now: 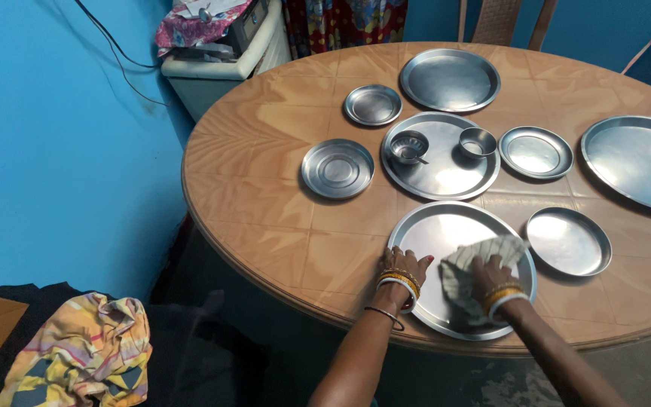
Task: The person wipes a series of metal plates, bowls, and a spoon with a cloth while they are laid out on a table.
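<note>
At the lower centre of the frame, a large round steel plate [446, 234] is seen lying flat at the near edge of the wooden table [265, 173]. A striped cloth [465, 271] is pressed onto its right half by the right hand [491, 273], fingers curled and closed on the fabric. The plate's left rim is steadied by the left hand [403, 269], fingers spread. Smaller plates [569, 241] and two little bowls [478, 142] are ranged beyond, toward the upper right.

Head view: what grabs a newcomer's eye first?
Steel plates of several sizes spread across the round wooden table. At the near edge, the right hand presses a striped cloth onto a large steel plate while the left hand steadies its rim. Bright blue walls surround it.
</note>
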